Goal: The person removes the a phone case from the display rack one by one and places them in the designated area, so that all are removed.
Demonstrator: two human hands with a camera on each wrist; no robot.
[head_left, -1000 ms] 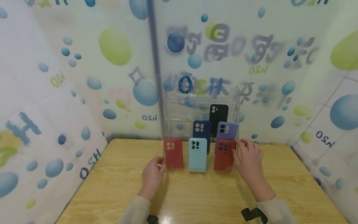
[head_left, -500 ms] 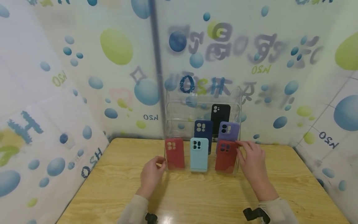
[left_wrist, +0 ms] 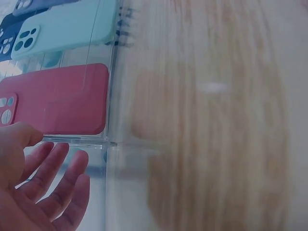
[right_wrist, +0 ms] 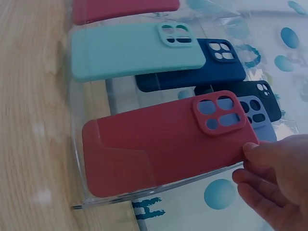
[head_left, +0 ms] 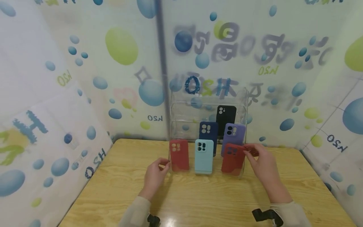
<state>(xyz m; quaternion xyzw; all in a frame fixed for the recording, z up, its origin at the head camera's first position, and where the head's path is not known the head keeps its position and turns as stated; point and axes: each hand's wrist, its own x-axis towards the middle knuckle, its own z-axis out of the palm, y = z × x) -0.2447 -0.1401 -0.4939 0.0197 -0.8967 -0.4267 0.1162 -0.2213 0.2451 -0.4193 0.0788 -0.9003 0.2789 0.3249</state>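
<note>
The right hand (head_left: 263, 165) pinches the upper right corner of a red case (head_left: 233, 161), thumb in front and fingers at its edge. From these fingers the case lies to the left and downward, its long axis nearly upright but leaning at the top toward this hand, much the nearer of the two. Its foot sits in the lowest tier of a clear stand (head_left: 190, 113), behind the transparent front lip (a stepped lip, overlapping the case's lower part), so that lip bars the way straight forward. A purple case (head_left: 236, 138) is right behind, just beside the pinching fingers.

Further left of them, with a gap, stands a turquoise case (head_left: 204, 160); a navy case (head_left: 208, 131) and a black case (head_left: 227, 117) rise on the tiers behind.

The left hand (head_left: 153, 176) is at the stand's left edge, its fingers spread and slightly bent (whether they grip the edge, I cannot tell). Just right of these fingertips is a second red case (head_left: 179, 159). The tabletop (head_left: 204, 198) carries the stand.
</note>
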